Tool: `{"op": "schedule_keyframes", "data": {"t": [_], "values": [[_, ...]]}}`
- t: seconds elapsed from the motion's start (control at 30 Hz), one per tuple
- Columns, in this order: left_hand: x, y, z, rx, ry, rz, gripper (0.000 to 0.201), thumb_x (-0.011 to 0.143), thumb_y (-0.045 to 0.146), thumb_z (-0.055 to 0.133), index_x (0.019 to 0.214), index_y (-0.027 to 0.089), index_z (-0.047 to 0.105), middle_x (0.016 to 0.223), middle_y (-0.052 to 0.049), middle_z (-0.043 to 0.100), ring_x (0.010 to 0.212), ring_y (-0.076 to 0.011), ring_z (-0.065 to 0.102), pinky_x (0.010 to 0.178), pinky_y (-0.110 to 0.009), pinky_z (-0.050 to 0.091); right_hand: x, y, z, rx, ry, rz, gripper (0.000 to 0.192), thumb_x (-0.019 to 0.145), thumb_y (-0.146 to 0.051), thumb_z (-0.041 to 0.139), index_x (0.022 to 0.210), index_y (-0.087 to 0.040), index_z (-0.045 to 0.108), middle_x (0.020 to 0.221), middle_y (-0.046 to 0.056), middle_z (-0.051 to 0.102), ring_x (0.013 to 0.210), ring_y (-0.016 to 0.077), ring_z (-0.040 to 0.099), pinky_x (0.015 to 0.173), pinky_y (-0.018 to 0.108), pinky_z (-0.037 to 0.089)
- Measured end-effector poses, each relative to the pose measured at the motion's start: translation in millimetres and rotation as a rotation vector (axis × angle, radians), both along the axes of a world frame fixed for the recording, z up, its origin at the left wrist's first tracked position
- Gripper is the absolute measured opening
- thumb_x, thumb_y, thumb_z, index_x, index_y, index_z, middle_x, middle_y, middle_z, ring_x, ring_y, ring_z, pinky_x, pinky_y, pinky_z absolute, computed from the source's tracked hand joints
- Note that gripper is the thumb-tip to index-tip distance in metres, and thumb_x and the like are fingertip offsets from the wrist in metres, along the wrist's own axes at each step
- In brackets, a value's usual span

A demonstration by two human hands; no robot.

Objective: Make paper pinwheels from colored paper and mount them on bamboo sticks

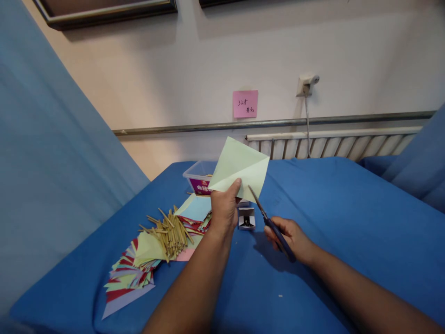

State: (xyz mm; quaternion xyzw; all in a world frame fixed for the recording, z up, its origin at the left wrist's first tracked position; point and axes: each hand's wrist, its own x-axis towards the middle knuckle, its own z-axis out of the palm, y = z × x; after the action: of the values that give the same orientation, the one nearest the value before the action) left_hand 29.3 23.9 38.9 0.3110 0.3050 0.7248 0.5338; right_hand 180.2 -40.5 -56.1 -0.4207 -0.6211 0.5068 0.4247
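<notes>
A pale green square of paper is raised above the table, pinched by my left hand near its lower corner with the thumb on top. A diagonal crease crosses the sheet. My right hand grips a pair of scissors with dark blue handles. Their blades point up and left, and the tip lies at the paper's lower right part. Whether the blades are cutting into it I cannot tell. Just below the paper stands a small open white box with dark small items inside.
On the left lie a pile of thin tan sticks, a fan of coloured paper pieces and stacked coloured sheets. Behind is a clear plastic tub. A blue cloth covers the table; a radiator stands beyond it.
</notes>
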Motion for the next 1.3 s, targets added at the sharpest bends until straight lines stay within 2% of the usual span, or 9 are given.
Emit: {"op": "schedule_keyframes", "data": {"t": [0.33, 0.93, 1.3], "values": [[-0.6, 0.0, 0.1, 0.010, -0.013, 0.000, 0.049, 0.059, 0.012, 0.081, 0.106, 0.014, 0.068, 0.108, -0.012, 0.071, 0.095, -0.0248, 0.069, 0.089, -0.040, 0.054, 0.1, 0.1, -0.6, -0.013, 0.017, 0.010, 0.035, 0.087, -0.048, 0.056, 0.071, -0.018, 0.051, 0.057, -0.003, 0.053, 0.047, 0.0086, 0.048, 0.046, 0.022, 0.037], [1.3, -1.4, -2.0, 0.001, 0.024, -0.025, 0.051, 0.059, 0.015, 0.081, 0.108, 0.016, 0.067, 0.106, -0.010, 0.072, 0.090, -0.0242, 0.070, 0.081, -0.038, 0.056, -1.2, 0.3, -3.0, -0.015, 0.041, 0.002, 0.033, 0.085, -0.048, 0.058, 0.071, -0.018, 0.053, 0.061, -0.002, 0.055, 0.050, 0.0096, 0.051, 0.048, 0.022, 0.040], [1.4, -2.2, -0.8, 0.007, 0.004, -0.009, 0.046, 0.060, 0.012, 0.080, 0.104, 0.014, 0.068, 0.106, -0.012, 0.072, 0.089, -0.0220, 0.070, 0.083, -0.035, 0.056, -1.2, -1.6, 5.1, -0.040, 0.015, 0.002, 0.039, 0.086, -0.054, 0.056, 0.071, -0.018, 0.051, 0.056, -0.003, 0.052, 0.047, 0.0090, 0.048, 0.046, 0.021, 0.037]]}}
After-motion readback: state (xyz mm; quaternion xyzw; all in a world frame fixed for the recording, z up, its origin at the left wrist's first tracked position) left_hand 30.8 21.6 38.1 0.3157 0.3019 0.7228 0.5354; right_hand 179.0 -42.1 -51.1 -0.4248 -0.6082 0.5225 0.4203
